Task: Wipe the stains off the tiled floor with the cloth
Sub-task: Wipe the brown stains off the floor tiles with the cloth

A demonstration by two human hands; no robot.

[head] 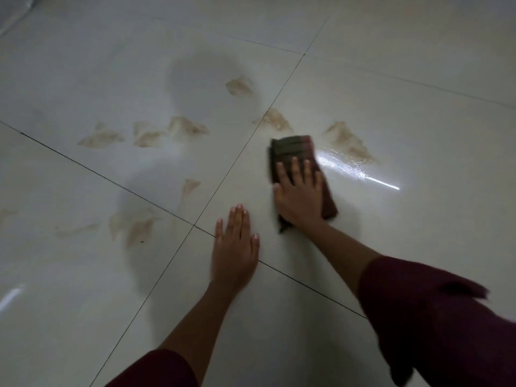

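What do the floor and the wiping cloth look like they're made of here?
Floor: looks like glazed ceramic or porcelain tile, pale and glossy; it mirrors a bright light streak and shows thin dark grout lines. Cloth: soft woven fabric, dark brownish, matte, folded flat under the right hand; the exact fibre can't be told.

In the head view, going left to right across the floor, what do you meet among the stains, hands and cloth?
Triple stain cluster → smeared lower-left stains → left hand, flat on the tile → stain on the grout line → right hand pressing the cloth → stain right of the cloth.
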